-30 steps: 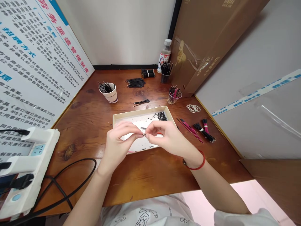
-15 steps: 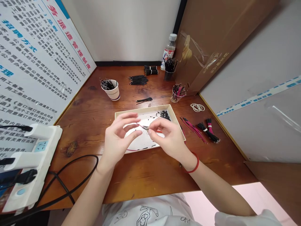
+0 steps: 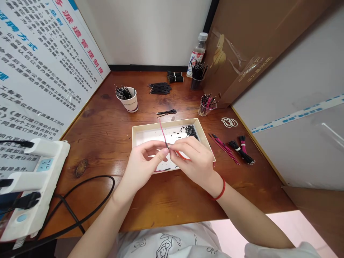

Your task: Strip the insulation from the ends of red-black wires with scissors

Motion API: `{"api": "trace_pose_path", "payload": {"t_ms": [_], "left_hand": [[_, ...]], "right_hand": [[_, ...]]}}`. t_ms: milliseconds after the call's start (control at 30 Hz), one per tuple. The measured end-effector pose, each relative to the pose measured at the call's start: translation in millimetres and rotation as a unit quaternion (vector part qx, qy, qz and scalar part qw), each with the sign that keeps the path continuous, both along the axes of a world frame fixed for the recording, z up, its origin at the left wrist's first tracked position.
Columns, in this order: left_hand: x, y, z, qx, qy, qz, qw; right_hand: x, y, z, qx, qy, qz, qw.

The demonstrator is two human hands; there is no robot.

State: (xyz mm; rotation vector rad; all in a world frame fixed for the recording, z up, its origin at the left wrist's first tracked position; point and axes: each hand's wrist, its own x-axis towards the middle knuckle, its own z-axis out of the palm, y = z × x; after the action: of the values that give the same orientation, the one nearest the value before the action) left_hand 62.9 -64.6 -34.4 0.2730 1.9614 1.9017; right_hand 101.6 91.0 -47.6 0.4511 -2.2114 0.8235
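While the left hand (image 3: 146, 161) pinches a pink wire (image 3: 162, 131), apparently unfinished, over a tray (image 3: 146, 128) and the right hand (image 3: 195, 157) grips an orange-handled tool (image 3: 182, 154), tied bundles (image 3: 241, 152) (seemingly done) lie right of the fingers.

Okay so the table (image 3: 99, 143) is varnished wood, pretty glossy, grain and knots showing right through. Shallow box (image 3: 201, 129) on it looks like smooth matt card. White cup (image 3: 130, 104) is paper, the small cup (image 3: 204, 111) is clear shiny plastic, same as the bottle (image 3: 197, 50). Black wires (image 3: 159, 88) have dull plastic-looking sleeves and bright metal tips, and the pink wire (image 3: 162, 130) seems plastic-coated too. Tool (image 3: 182, 155) has a slick plastic-looking grip. Power strip (image 3: 53, 154): smooth white plastic. Carton (image 3: 258, 21) is cardboard with glossy tape (image 3: 228, 52) on it. Shirt (image 3: 150, 240)'s soft, matt, creased cloth.
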Motion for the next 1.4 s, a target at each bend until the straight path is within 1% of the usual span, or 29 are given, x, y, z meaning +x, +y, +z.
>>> {"api": "trace_pose_path", "payload": {"t_ms": [67, 167, 267, 333, 400, 533, 633, 700, 767, 867, 933, 967, 1033, 1100, 1167, 1233, 1400], "left_hand": [[-1.8, -0.7, -1.2, 0.028, -0.035, 0.019, 0.999], [-5.2, -1.5, -2.9, 0.061, -0.065, 0.017, 0.996], [-7.9, -1.8, -4.3, 0.049, -0.033, 0.030, 0.998], [-8.5, -1.8, -5.0, 0.038, -0.009, 0.054, 0.998], [-8.1, -1.9, -5.3, 0.033, 0.003, 0.064, 0.997], [-6.9, -2.5, -4.5, 0.021, 0.013, 0.058, 0.998], [-6.0, -2.5, -3.1, 0.005, 0.026, 0.050, 0.998], [-5.2, -2.0, -2.6, -0.001, 0.033, 0.043, 0.999], [-4.3, -1.0, -2.7, -0.001, 0.035, 0.046, 0.998], [-3.0, 0.5, -3.6, -0.003, 0.032, 0.066, 0.997], [-2.7, 1.0, -4.1, -0.005, 0.034, 0.071, 0.997], [-2.8, 1.0, -4.3, -0.009, 0.037, 0.064, 0.997], [-3.1, 0.8, -4.4, -0.022, 0.043, 0.029, 0.998], [-3.7, 0.1, -4.5, -0.040, 0.043, -0.020, 0.998], [-4.4, -0.7, -4.9, -0.049, 0.043, -0.057, 0.996], [-5.2, -1.7, -5.3, -0.051, 0.048, -0.075, 0.995], [-6.9, -2.8, -6.8, -0.065, 0.058, -0.109, 0.990]], "right_hand": [[0.4, -1.4, -0.5, -0.010, -0.002, 0.021, 1.000], [2.1, -3.0, 0.3, -0.051, -0.046, 0.060, 0.996], [3.9, -2.1, 0.9, -0.077, -0.100, 0.086, 0.988], [4.1, -0.7, -0.2, -0.072, -0.109, 0.091, 0.987], [3.3, 0.5, -2.1, -0.070, -0.105, 0.092, 0.988], [0.5, 3.1, -2.1, -0.096, -0.110, 0.105, 0.984], [-1.1, 6.2, 2.8, -0.125, -0.174, 0.130, 0.968], [-1.7, 7.6, 5.5, -0.128, -0.206, 0.138, 0.960], [-1.7, 7.3, 5.9, -0.096, -0.189, 0.130, 0.968], [-0.6, 3.6, 3.4, 0.020, -0.114, 0.092, 0.989], [-0.1, 0.8, 1.9, 0.094, -0.092, 0.064, 0.989], [-0.2, 0.0, 1.5, 0.115, -0.094, 0.058, 0.987], [-1.4, -0.2, 1.2, 0.117, -0.112, 0.063, 0.985], [-3.2, 1.4, 1.0, 0.080, -0.134, 0.077, 0.985], [-4.6, 3.5, 0.9, 0.038, -0.158, 0.091, 0.983], [-4.8, 5.0, 1.2, 0.015, -0.188, 0.103, 0.977], [-1.0, 7.6, 4.1, -0.005, -0.269, 0.133, 0.954]]}}
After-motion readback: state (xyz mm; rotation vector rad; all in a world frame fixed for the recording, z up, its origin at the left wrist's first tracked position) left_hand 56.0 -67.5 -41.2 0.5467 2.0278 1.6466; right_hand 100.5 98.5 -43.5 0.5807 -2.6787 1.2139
